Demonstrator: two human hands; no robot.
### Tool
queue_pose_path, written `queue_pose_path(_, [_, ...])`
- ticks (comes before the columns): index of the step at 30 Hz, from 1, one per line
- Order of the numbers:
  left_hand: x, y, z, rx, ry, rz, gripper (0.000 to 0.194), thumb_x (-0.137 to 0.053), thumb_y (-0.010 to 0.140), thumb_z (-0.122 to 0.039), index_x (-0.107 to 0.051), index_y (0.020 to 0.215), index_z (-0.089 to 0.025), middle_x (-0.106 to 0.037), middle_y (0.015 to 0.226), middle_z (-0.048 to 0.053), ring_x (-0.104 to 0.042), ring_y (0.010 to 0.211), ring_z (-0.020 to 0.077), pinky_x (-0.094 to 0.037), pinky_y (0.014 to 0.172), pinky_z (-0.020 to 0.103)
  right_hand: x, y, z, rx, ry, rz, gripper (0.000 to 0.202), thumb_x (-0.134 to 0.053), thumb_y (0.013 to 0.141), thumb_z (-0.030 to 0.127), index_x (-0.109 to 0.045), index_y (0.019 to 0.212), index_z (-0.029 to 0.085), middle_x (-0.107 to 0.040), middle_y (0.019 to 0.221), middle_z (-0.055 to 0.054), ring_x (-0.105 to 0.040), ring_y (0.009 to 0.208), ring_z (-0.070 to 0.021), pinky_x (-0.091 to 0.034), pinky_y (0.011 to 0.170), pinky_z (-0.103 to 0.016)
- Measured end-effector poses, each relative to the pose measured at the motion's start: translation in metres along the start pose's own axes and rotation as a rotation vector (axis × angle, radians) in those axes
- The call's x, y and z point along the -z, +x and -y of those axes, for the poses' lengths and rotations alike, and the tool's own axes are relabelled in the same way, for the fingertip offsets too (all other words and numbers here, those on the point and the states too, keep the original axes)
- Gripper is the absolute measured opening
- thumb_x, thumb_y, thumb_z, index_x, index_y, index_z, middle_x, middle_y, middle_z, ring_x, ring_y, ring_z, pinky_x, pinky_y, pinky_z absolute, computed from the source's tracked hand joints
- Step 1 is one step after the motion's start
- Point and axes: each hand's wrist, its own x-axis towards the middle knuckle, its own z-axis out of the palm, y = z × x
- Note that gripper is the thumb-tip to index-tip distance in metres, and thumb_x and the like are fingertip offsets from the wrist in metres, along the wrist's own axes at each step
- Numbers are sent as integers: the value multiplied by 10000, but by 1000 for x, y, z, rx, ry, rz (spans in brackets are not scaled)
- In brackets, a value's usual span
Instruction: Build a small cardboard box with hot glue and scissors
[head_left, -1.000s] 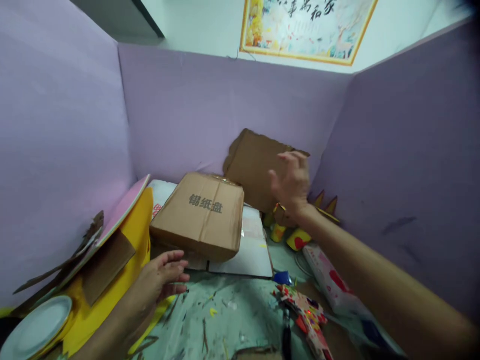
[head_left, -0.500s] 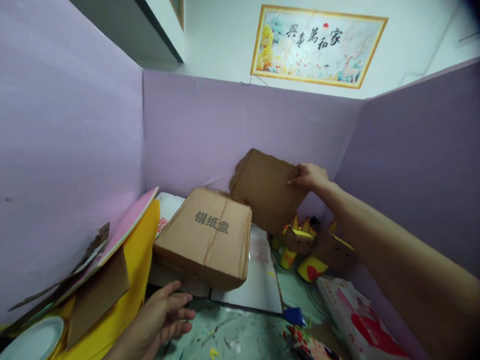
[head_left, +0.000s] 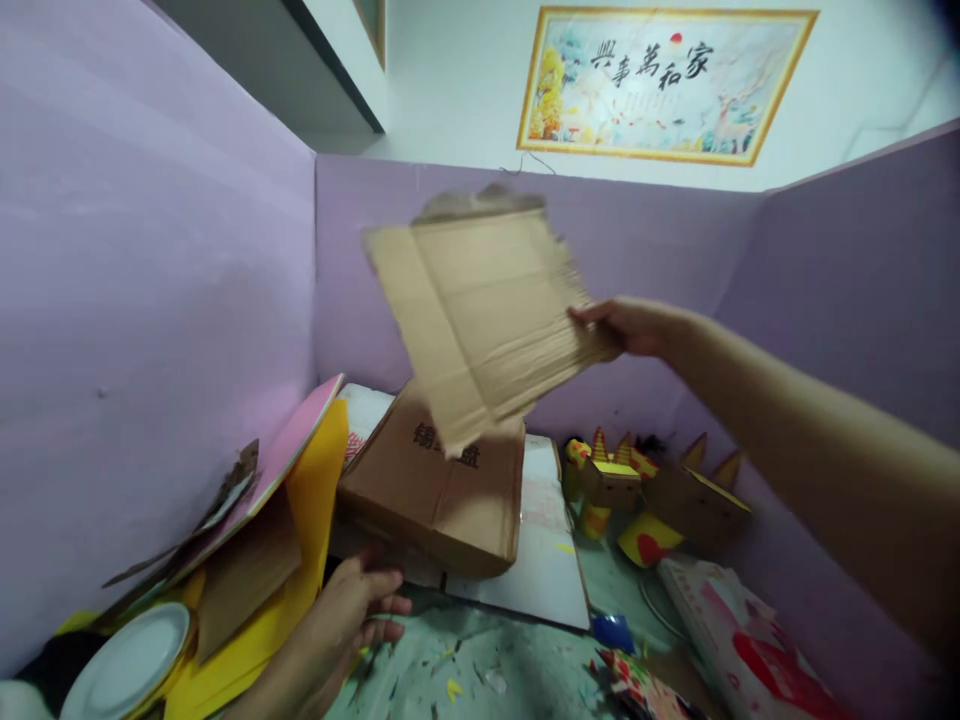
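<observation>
Right hand [head_left: 637, 325] pinches a cardboard sheet [head_left: 480, 310] up in the air - left hand [head_left: 360, 610], fingers loosely curled, rests by the closed box [head_left: 442, 490], contents hidden.

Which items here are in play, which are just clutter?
In play: right hand holding the torn cardboard sheet in the air; left hand at the printed cardboard box.
Clutter: white plate, yellow sheet, paper crafts, framed picture.

I see soft, even indoor light with faint shadows and no glare. The raised cardboard sheet [head_left: 480, 320] is smeared by motion blur. Around it, the purple walls [head_left: 150, 330] bow with wide-angle distortion.
</observation>
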Motion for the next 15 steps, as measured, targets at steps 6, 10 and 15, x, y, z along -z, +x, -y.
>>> queue_pose_path(6, [2, 6, 5, 43, 25, 20, 445, -628, 667, -129, -467, 1081, -155, -584, 938, 75, -608, 577, 144, -459, 474, 265, -116, 8, -49, -406, 129, 295, 269, -517, 909, 348, -571, 1080, 148, -627, 1021, -56, -629, 821, -151, -542, 704, -330])
queue_pose_path(10, [2, 7, 7, 12, 53, 29, 277, -562, 714, -129, -496, 984, -142, -563, 923, 79, -594, 614, 140, -450, 477, 252, -143, 9, -71, -440, 203, 380, 266, -527, 905, 329, -566, 1095, 146, -621, 1044, -60, -629, 845, -159, -542, 719, -340])
queue_pose_path(15, [4, 11, 12, 44, 38, 78, 282, -631, 652, -134, -513, 908, -137, -573, 835, 41, -588, 583, 133, -442, 481, 248, -137, 6, -61, -284, 237, 333, 177, -531, 904, 282, -603, 908, 121, -646, 843, -24, -626, 692, -118, -536, 636, -285])
